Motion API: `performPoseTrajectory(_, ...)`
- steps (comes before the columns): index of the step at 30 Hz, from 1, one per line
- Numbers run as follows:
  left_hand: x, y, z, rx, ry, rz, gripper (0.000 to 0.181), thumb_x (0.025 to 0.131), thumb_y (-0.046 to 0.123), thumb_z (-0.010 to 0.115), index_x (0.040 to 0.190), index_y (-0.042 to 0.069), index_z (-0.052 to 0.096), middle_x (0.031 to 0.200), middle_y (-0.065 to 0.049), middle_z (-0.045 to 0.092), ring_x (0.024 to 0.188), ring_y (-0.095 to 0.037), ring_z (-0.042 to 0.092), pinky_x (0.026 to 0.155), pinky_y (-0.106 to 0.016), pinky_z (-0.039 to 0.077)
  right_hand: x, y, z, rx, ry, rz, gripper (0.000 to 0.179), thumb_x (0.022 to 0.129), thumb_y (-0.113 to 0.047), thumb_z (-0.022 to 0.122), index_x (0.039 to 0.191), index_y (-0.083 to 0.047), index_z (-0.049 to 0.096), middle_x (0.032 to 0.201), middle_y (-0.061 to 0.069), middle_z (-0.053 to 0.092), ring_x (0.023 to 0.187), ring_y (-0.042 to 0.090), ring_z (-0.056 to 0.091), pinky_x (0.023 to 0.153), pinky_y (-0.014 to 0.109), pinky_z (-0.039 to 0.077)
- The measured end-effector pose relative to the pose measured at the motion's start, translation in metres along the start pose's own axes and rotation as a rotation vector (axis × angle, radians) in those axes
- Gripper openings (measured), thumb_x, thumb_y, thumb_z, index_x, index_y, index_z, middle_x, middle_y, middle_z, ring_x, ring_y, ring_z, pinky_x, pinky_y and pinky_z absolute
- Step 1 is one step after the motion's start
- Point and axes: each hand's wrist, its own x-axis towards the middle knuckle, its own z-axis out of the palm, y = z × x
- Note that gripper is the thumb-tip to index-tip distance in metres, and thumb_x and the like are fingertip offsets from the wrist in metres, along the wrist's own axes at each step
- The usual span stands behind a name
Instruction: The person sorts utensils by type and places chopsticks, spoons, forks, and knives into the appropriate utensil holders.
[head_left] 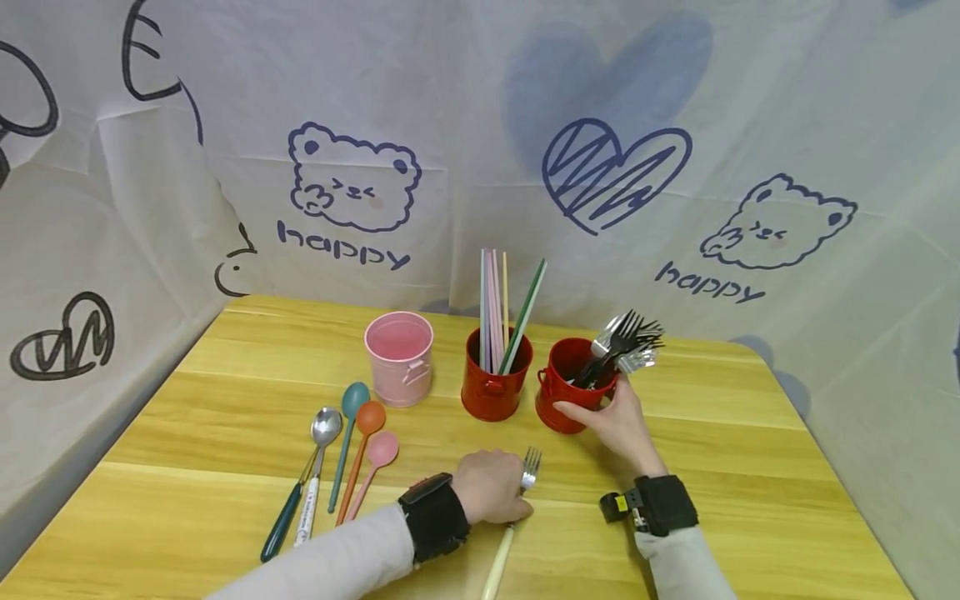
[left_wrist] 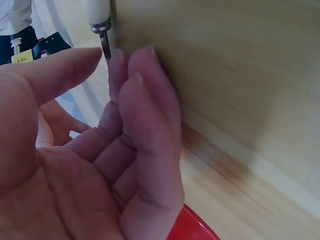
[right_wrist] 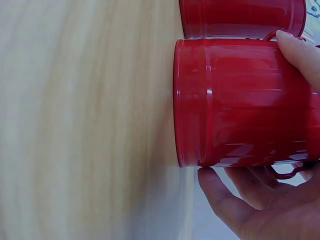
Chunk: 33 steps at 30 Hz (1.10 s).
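Note:
On the table, a fork (head_left: 498, 567) with a cream handle lies with its metal tines pointing away from me. My left hand (head_left: 491, 487) reaches down over its neck, thumb and fingertips pinching there; the left wrist view shows the handle end (left_wrist: 97, 11) beside the thumb tip. My right hand (head_left: 624, 423) grips a small red bucket (head_left: 555, 404) at the right, thumb on the near side and fingers round the other. Several black and silver forks (head_left: 628, 337) lean out of it. In the right wrist view the bucket's base (right_wrist: 192, 105) stands at the tabletop.
Another red bucket (head_left: 491, 400), filled with coloured straws (head_left: 492, 317), stands left of the gripped one. Further left is a pink bucket (head_left: 401, 379). Several spoons lie at the left, among them a teal spoon (head_left: 355, 400), an orange spoon (head_left: 371, 417) and a pink spoon (head_left: 382, 448).

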Motion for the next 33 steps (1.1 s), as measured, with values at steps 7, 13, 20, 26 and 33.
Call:
performPoseTrajectory(7,0.005,0.003,0.000,-0.022,-0.053,-0.025,0.031,0.085,0.030,0.077,0.066,0.015,0.057,0.061,0.005,0.046,0.051,-0.011,0.041,0.047,-0.025,0.033,0.001,0.001,0.001,-0.002,0.002,0.003,0.089,0.079,-0.024,0.087,0.150,-0.011,0.036,0.148,0.015,0.053,0.135,0.033,0.051,0.117,0.054,0.038)
performPoseTrajectory(13,0.007,0.000,-0.002,-0.093,-0.139,-0.061,0.036,0.087,0.025,0.073,0.061,0.016,0.049,0.059,0.004,0.042,0.050,-0.012,0.040,0.048,-0.026,0.031,0.001,0.000,0.001,-0.005,0.001,0.003,0.088,0.079,-0.024,0.087,0.150,-0.011,0.035,0.148,0.014,0.053,0.135,0.033,0.050,0.117,0.055,0.038)
performPoseTrajectory(20,0.010,-0.005,-0.002,-0.118,-0.168,-0.039,0.036,0.088,0.022,0.070,0.060,0.016,0.048,0.058,0.004,0.043,0.050,-0.013,0.041,0.049,-0.026,0.033,0.000,-0.001,0.000,0.009,-0.005,-0.002,0.088,0.080,-0.024,0.086,0.151,-0.013,0.035,0.149,0.013,0.052,0.136,0.032,0.049,0.117,0.055,0.037)
performPoseTrajectory(26,0.007,-0.006,-0.004,-0.126,-0.159,-0.035,0.032,0.088,0.022,0.069,0.061,0.015,0.054,0.054,0.004,0.051,0.047,-0.012,0.046,0.048,-0.026,0.037,-0.001,-0.002,0.000,0.021,-0.007,-0.003,0.088,0.080,-0.024,0.086,0.151,-0.014,0.035,0.149,0.013,0.052,0.137,0.032,0.050,0.117,0.055,0.037)
performPoseTrajectory(33,0.001,-0.009,-0.012,-0.215,-0.127,-0.018,0.038,0.091,0.020,0.066,0.055,0.017,0.052,0.048,0.007,0.047,0.043,-0.008,0.043,0.045,-0.022,0.031,0.000,-0.002,-0.001,0.017,-0.003,-0.005,0.087,0.080,-0.024,0.087,0.150,-0.013,0.036,0.148,0.013,0.053,0.135,0.032,0.050,0.117,0.055,0.037)
